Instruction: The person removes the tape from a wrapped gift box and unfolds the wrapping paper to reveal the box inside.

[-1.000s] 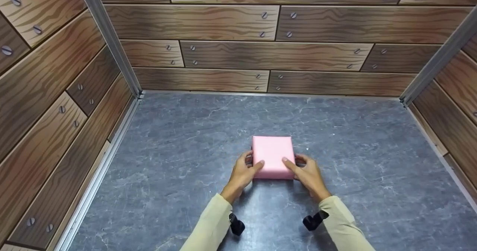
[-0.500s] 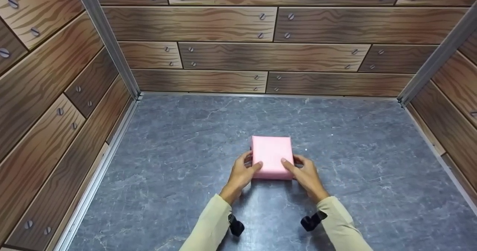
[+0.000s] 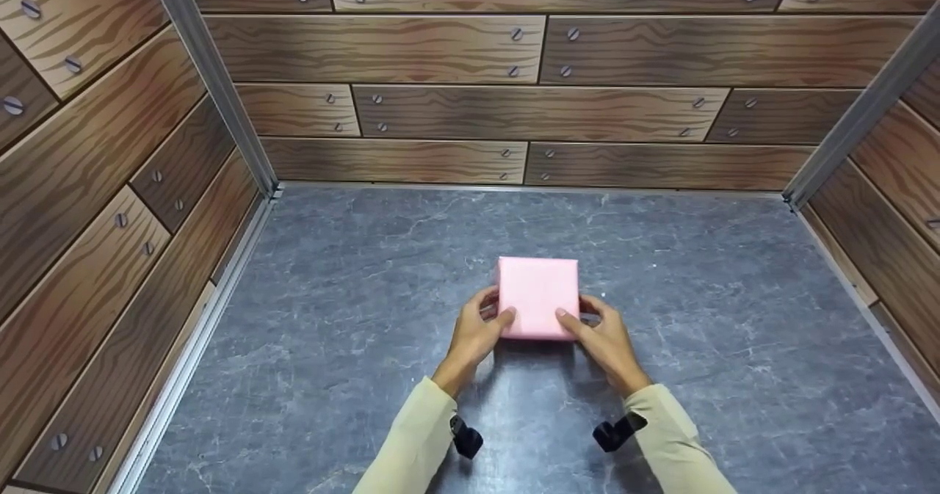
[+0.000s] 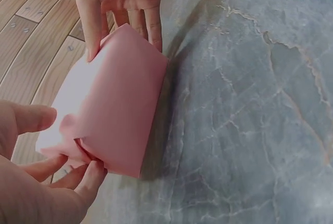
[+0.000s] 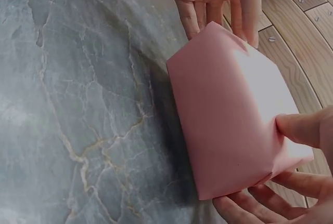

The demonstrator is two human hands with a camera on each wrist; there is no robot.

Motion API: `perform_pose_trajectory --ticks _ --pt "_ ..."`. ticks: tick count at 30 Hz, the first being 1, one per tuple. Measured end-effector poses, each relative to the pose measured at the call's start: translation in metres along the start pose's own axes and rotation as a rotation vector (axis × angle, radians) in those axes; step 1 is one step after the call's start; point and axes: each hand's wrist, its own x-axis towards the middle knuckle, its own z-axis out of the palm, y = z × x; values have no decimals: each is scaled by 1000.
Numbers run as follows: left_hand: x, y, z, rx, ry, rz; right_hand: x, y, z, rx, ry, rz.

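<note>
A pink paper-wrapped box (image 3: pixel 538 297) is held between both hands in the middle of the head view. My left hand (image 3: pixel 474 332) grips its left side, thumb on the top face and fingers curled against the side. On the opposite side my right hand (image 3: pixel 606 340) holds it the same way. Folded paper shows at the box end in the left wrist view, where the pink box (image 4: pixel 119 99) has the left fingers (image 4: pixel 91 180) under that end. A dark shadow lies below the pink box (image 5: pixel 229 120) in the right wrist view; its underside is hidden.
The grey marbled surface (image 3: pixel 352 296) spreads around the hands. Wood-patterned panels stand as a back wall (image 3: pixel 440 46), a left wall (image 3: pixel 95 222) and a right wall (image 3: pixel 888 186), with metal strips along the corners. Black wrist cameras (image 3: pixel 466 437) sit below the sleeves.
Both hands have shifted the pink box slightly up and away in the head view, and it looks tilted, with less of its near side showing. The grip is unchanged.
</note>
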Motion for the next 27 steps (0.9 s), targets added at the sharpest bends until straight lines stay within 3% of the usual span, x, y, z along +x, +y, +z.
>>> perform_pose_trajectory --ticks 11,17,24,27 --pt "2 10 -2 -30 -36 33 3 -10 -2 47 46 -66" --pt "1 13 -2 -5 -19 61 4 -10 -1 131 58 -15" --pt "-2 20 -3 -122 12 35 5 -16 -3 317 62 59" --pt "-1 20 -6 -140 2 15 6 -17 -5 349 49 74"
